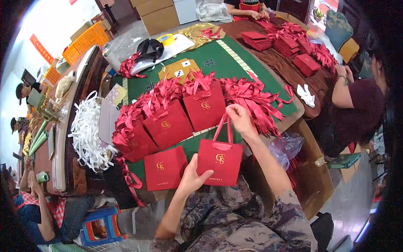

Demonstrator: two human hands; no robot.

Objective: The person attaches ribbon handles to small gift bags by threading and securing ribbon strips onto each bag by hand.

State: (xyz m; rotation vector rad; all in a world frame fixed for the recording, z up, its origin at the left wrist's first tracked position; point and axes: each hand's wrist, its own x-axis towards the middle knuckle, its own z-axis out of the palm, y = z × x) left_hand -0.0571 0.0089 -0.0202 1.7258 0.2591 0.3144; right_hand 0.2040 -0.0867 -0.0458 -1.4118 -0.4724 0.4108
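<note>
A small red gift bag (226, 170) with gold print is held upright over my lap. My left hand (194, 176) grips its lower left side, thumb across the front. Above it, my right hand (241, 120) pinches the top of the red ribbon handle (229, 131) and holds the loop up taut. Just left of the held bag, another red gift bag (161, 168) rests at the table's near edge; no raised ribbon shows on it. Behind stand stacks of red bags (204, 107) with ribbon handles bunched on top. A pile of loose red ribbons (256, 101) lies beside them.
White paper strips (90, 130) fill a box on the left. A cardboard box (315, 168) with clear plastic stands at my right. Yellow tape (166, 39) lies across the green table (247, 63). Co-workers sit at the far side, right (357, 98) and left; a blue stool (103, 224) stands lower left.
</note>
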